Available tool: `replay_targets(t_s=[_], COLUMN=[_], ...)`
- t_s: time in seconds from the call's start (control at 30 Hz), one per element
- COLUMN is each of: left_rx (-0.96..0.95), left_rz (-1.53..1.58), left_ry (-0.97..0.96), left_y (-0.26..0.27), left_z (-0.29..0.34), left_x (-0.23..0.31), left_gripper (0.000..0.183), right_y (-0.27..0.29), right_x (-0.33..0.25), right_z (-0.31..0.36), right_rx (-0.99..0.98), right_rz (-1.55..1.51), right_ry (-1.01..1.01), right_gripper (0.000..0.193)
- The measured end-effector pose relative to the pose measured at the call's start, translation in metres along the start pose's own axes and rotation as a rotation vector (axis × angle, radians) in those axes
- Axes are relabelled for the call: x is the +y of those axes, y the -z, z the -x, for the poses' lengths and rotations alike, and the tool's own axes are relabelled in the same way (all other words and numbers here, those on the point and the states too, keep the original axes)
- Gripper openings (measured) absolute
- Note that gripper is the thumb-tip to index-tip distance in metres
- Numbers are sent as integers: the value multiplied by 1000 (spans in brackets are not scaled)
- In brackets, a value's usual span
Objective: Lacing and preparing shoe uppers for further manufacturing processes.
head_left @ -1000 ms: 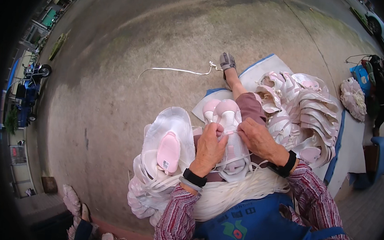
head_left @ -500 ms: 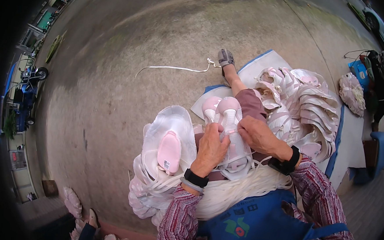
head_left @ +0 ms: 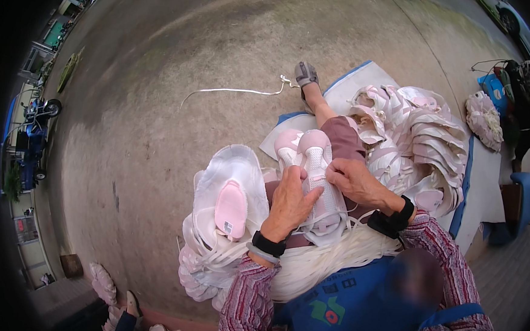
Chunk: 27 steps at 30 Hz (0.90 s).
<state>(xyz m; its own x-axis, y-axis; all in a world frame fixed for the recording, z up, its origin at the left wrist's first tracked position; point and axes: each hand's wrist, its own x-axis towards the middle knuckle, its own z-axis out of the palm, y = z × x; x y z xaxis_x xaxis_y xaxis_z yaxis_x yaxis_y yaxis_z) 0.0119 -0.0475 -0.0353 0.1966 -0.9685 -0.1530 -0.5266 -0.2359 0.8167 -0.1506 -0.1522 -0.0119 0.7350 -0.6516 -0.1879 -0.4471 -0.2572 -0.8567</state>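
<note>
Since the earlier frame, little has moved: both hands stay on the pink shoe upper in the centre of the frame, and the view has only drifted a little, so the white lace on the ground sits slightly elsewhere in the picture.

From my distant seat I see the left hand lying on the lower part of the upper, with the grip pressed together on it, thumb pointing to the right. The right hand pinches its right edge with the fingers closed on the material. A second pink upper lies just beside it, touching.

I judge this thing to be light and soft, with a pliable fabric that bends easily. It does not look slippery or fragile. The best place to hold seems to me the firm edge along the lace opening, or the toe end, because the middle will fold under pressure.

About labels: a pink insole rests on the white stack at centre left, and a small white rectangular tag is at its lower end. On the blue apron at the lower middle there is a green and red emblem. A big pile of pale uppers fills the upper right, on a white sheet with blue edge.
</note>
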Motion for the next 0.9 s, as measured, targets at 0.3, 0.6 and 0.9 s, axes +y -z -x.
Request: replay_targets(t_s=[0.3,0.6,0.9], left_rx=[7,30,45], left_rz=[5,37,76], left_ry=[-1,18,6], left_y=[-1,0,-1], left_z=[-1,-1,0], left_x=[4,1,-5], left_gripper=[37,36,36], right_y=[-10,-15,-25], right_x=[7,0,-3], right_z=[3,1,4], right_rx=[59,60,124], right_rz=[399,338,312], right_ry=[279,264,403], right_gripper=[11,11,23])
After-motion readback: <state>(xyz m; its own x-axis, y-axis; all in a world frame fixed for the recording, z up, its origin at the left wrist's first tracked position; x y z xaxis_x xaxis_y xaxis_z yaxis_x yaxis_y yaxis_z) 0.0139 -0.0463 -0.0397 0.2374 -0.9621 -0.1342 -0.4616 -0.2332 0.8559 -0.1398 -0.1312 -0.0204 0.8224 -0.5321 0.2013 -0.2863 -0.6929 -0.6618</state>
